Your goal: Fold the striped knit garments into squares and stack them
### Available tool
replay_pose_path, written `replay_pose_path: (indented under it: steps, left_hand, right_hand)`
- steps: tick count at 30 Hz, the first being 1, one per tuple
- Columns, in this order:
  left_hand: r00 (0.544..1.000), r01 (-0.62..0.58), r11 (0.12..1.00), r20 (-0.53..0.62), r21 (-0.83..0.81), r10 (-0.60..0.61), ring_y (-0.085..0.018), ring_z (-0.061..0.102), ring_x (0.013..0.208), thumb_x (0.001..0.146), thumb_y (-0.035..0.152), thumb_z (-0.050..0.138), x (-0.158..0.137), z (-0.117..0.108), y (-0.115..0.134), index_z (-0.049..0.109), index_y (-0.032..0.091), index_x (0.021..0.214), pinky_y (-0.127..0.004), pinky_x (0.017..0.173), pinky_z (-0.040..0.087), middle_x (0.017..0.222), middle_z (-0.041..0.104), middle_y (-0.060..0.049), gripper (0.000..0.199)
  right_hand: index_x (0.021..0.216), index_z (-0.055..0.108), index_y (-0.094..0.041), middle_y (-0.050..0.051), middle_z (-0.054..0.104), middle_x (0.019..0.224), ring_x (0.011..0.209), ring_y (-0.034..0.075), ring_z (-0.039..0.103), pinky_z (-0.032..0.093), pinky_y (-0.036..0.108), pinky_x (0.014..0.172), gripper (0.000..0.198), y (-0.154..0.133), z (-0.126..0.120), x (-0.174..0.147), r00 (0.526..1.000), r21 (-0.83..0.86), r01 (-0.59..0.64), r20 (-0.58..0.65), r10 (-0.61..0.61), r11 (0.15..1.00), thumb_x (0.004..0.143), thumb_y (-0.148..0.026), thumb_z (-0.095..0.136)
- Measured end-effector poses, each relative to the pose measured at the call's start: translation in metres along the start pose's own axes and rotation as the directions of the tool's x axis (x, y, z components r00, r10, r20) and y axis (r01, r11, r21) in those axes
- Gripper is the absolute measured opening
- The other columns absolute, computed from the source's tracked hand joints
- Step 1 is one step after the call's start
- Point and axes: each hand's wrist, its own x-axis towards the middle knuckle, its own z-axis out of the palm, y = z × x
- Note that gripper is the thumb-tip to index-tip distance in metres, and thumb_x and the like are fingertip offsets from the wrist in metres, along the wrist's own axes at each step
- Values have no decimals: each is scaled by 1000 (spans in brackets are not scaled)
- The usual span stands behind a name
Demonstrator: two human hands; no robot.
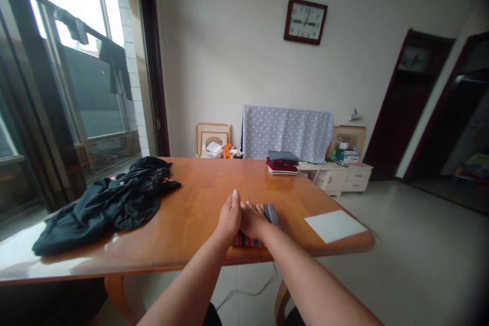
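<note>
A folded striped garment (pixel 250 241) in red, grey and yellow lies near the front edge of the wooden table (pixel 198 188). My right hand (pixel 252 220) rests flat on top of it, fingers stretched out. Against the garment's left side stands my left hand (pixel 229 216), on edge with the thumb up and the fingers straight. The two hands meet or nearly meet, and they cover much of the cloth. A grey folded part of the garment (pixel 271 214) shows beyond my right hand.
Dark clothing (pixel 110 201) lies crumpled on the table's left. A stack of folded clothes (pixel 281 163) sits at the far edge, and a white sheet (pixel 335 225) at the right. Behind stand a cloth-covered object (pixel 286 130) and a white cabinet (pixel 344 179). A cable (pixel 248 293) hangs below.
</note>
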Motion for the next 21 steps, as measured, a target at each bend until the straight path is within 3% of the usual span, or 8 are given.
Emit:
replay_pose_path:
  steps: [3,6,10,14,18,21]
  left_hand:
    - [997,-73,997,-8,12,73,-28,56,127,98,64,28,-3,11,3,63,13,121,-35,106,41,132,65,-17,66]
    - [995,-90,995,34,30,89,-27,57,127,98,65,27,-7,18,0,63,13,121,-34,108,41,132,65,-16,67]
    - [992,-94,990,89,101,85,-27,54,132,97,68,27,-7,22,-8,61,13,125,-35,110,40,135,64,-15,71]
    - [991,-92,970,112,225,68,-26,42,144,97,69,21,-2,24,-19,54,14,138,-37,116,34,148,53,-14,75]
    - [993,-49,933,118,357,7,-25,30,150,97,69,22,3,22,-30,47,13,146,-38,122,25,158,41,-15,79]
    - [986,-96,892,165,442,24,-25,27,151,97,69,22,8,19,-35,48,14,147,-39,123,22,160,36,-14,78]
  right_hand:
    - [148,45,-30,10,34,161,151,34,20,9,59,120,59,3,-1,5,1000,89,14,24,-16,996,93,-48,52]
    - [146,48,-32,9,38,159,149,33,26,11,54,121,64,7,-3,10,1000,184,14,11,-17,983,87,-50,62]
    - [145,51,-32,7,49,152,145,28,36,19,45,121,61,8,-5,10,999,285,-9,-48,24,958,88,-52,59]
    - [137,59,-34,2,62,140,135,25,51,36,40,113,46,15,-15,3,982,439,-13,-161,93,898,94,-46,49]
    - [132,64,-21,5,65,136,126,18,59,45,30,105,46,38,-41,-8,886,645,42,-377,270,763,97,-37,38]
    - [134,62,-17,8,64,136,125,19,59,45,30,104,50,60,-64,-15,804,661,25,-459,378,750,99,-36,31]
